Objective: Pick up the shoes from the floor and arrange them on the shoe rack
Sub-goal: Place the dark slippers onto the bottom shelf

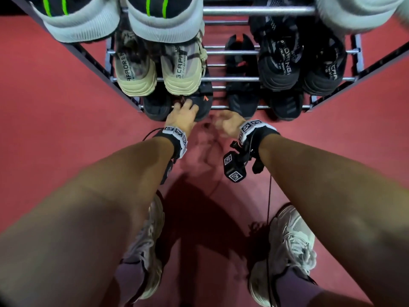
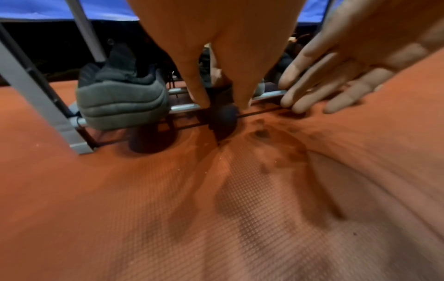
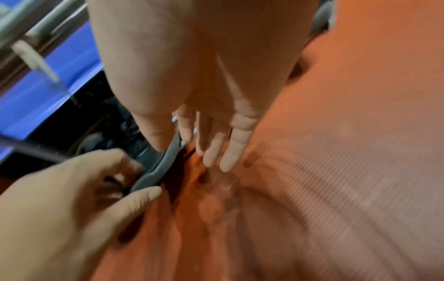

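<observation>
Rack (image 1: 259, 11), nearly filled; black shoe (image 1: 202, 103) on its bottom rung, heel at front edge, gripped by left hand (image 1: 181, 117); right hand (image 1: 228, 124) just beside, fingers loose, empty; step judged: seating shoe; next: release.

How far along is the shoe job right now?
Nearly done: the beige pair, black strapped pair and others sit on the metal shoe rack. The left hand grips a black sneaker on the bottom rail; the right hand hovers empty. No loose shoes show.
</observation>
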`<state>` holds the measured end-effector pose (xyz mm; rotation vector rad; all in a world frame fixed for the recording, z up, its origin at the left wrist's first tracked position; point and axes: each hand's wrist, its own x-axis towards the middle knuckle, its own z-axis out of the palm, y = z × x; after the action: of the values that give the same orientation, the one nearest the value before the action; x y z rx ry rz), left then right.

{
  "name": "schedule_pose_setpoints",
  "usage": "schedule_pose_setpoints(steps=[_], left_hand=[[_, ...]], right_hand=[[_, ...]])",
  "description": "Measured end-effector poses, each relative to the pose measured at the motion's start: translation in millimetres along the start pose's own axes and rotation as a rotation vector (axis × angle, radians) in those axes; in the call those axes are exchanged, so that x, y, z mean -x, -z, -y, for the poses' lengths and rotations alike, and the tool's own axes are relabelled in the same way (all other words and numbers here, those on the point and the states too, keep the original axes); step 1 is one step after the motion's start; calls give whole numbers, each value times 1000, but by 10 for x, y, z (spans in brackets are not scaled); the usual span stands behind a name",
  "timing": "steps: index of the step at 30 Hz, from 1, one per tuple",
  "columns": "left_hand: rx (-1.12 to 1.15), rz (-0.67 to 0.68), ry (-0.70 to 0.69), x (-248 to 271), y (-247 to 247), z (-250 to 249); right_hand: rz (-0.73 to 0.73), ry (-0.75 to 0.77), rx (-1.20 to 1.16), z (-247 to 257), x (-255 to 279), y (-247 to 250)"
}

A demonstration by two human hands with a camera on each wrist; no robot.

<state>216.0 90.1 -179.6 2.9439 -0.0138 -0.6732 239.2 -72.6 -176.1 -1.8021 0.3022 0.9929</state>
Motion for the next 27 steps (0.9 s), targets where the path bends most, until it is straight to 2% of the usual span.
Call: schedule_pose_setpoints(steps=[2,7,12,16,18,23,27], left_hand=[[-31,-42,-51,56,42,-2],[-61,-119,-165,252,215,-57],[12,-153,-214,532,308,12],[90,-295,-187,690,379,24],[82,-322,-172,710,420,-3],[-41,-251,-219,732,440,-107],[-122,-195,-172,819,488,-196]], right_hand=[[8,-64,-153,60,21,-41],[4,-92,-429,244,-11,-116],[-65,-63,-258,39,-243,-9],[-82,-42,-294,-63,89,77],[-94,-21,-298,-73,393,124],[-54,81,-79,-173,749,326],[-21,172,129,-91,915,474]])
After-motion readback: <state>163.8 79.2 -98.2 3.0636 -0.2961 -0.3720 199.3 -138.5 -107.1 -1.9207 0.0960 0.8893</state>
